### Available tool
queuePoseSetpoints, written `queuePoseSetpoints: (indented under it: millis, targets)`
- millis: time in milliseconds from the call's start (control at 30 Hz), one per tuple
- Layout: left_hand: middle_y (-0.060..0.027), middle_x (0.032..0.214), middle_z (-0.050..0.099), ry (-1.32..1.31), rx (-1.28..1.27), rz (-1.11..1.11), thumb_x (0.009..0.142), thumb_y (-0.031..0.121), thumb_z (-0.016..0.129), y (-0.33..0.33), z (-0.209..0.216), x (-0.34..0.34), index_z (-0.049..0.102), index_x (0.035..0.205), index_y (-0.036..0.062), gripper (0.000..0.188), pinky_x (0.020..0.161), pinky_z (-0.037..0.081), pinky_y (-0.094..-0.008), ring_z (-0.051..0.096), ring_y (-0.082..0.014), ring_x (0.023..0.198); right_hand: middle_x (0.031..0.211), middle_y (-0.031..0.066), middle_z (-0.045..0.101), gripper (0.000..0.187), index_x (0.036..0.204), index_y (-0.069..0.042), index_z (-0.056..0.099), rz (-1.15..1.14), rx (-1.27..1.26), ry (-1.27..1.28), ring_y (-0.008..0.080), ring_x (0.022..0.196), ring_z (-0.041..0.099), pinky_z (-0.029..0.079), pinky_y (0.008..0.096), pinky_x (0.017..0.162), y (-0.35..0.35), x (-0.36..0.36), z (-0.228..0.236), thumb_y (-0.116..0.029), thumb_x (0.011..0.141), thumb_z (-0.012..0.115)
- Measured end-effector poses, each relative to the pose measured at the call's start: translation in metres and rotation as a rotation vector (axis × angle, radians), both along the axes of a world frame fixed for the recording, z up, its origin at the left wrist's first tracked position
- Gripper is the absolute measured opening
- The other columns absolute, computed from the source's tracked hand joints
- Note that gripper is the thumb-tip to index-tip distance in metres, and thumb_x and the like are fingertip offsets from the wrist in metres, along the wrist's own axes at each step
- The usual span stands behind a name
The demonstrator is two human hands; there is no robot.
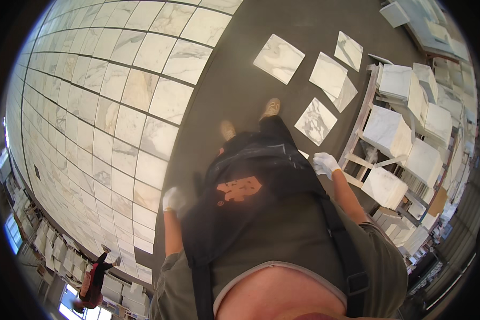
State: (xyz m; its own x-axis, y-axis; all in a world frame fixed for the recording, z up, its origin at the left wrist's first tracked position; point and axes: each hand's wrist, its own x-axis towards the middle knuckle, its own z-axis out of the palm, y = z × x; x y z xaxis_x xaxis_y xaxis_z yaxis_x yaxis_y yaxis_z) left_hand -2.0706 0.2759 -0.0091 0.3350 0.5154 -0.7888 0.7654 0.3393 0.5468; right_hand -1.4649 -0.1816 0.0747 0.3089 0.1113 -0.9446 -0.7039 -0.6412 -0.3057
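My left hand (173,199), in a white glove, hangs beside the dark apron (261,181), close to the edge of the laid-out tiles. Its fingers are blurred, and I cannot make out anything in them. On the other side my right hand (325,164), also gloved in white, is held out from the apron with loosely bent fingers and nothing visible in it. Nearest to it on the floor lies a white marble tile with dark grey veins (316,121). Farther ahead are a large veined tile (279,58), a pair of overlapping tiles (328,74) and a narrower-looking tile (349,50).
A wide grid of veined marble tiles (157,136) covers the floor at left. Wooden crates (360,120) with stacked marble tiles (386,128) line the right. Grey floor (218,80) runs between them. Another person (93,280) stands far off at lower left.
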Motion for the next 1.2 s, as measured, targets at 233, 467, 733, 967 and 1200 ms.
queuePoseSetpoints:
  millis: [233, 467, 733, 967, 1200]
  targets:
    - [-0.0126, 0.102, 0.065, -0.145, -0.087, 0.293, 0.095, 0.035, 0.064, 0.048, -0.003, 0.112, 0.054, 0.127, 0.0094, 0.042, 0.062, 0.056, -0.0345, 0.066, -0.0219, 0.079, 0.066, -0.0031, 0.053, 0.009, 0.084, -0.017, 0.061, -0.186, -0.022, 0.146, 0.0148, 0.052, 0.053, 0.039, 0.0306, 0.042, -0.049, 0.027, -0.02, -0.014, 0.092, 0.061]
    - [-0.0091, 0.096, 0.066, 0.07, -0.145, 0.398, 0.093, 0.039, 0.066, 0.018, 0.038, 0.328, 0.056, 0.128, 0.0105, 0.046, 0.065, 0.057, -0.0366, 0.067, -0.0233, 0.077, 0.068, -0.0045, 0.052, 0.005, 0.089, -0.016, 0.06, -0.287, 0.049, 0.082, 0.0124, 0.054, 0.052, 0.039, 0.0283, 0.044, -0.052, 0.19, -0.03, -0.017, 0.094, 0.061]
    - [-0.0065, 0.096, 0.067, 0.058, 0.002, -0.165, 0.093, 0.04, 0.067, 0.047, 0.018, 0.532, 0.058, 0.128, 0.0068, 0.049, 0.068, 0.056, -0.0345, 0.067, -0.0205, 0.081, 0.093, 0.0005, 0.065, 0.034, 0.121, -0.012, 0.062, -0.225, 0.126, -0.054, 0.0149, 0.075, 0.063, 0.052, 0.0295, 0.066, 0.0, 0.398, -0.117, -0.02, 0.09, 0.07]
    - [-0.0071, 0.106, 0.066, 0.245, 0.082, -0.556, 0.09, 0.039, 0.067, 0.139, -0.191, 0.778, 0.053, 0.136, 0.0029, 0.06, 0.075, 0.052, -0.0297, 0.063, -0.0152, 0.086, 0.108, 0.0024, 0.066, 0.047, 0.132, -0.014, 0.059, -0.292, 0.067, 0.086, 0.0172, 0.092, 0.062, 0.052, 0.0318, 0.076, 0.11, 0.443, -0.304, -0.025, 0.088, 0.073]
    - [-0.023, 0.139, 0.056, 0.229, 0.06, -0.601, 0.087, 0.047, 0.062, 0.125, -0.421, 0.905, 0.045, 0.144, -0.002, 0.077, 0.106, 0.043, -0.0365, 0.056, -0.0328, 0.127, 0.146, 0.018, 0.047, 0.075, 0.147, 0.001, 0.04, -0.331, 0.061, -0.017, 0.0306, 0.128, 0.051, 0.044, 0.0427, 0.103, 0.19, 0.415, -0.523, -0.025, 0.085, 0.072]
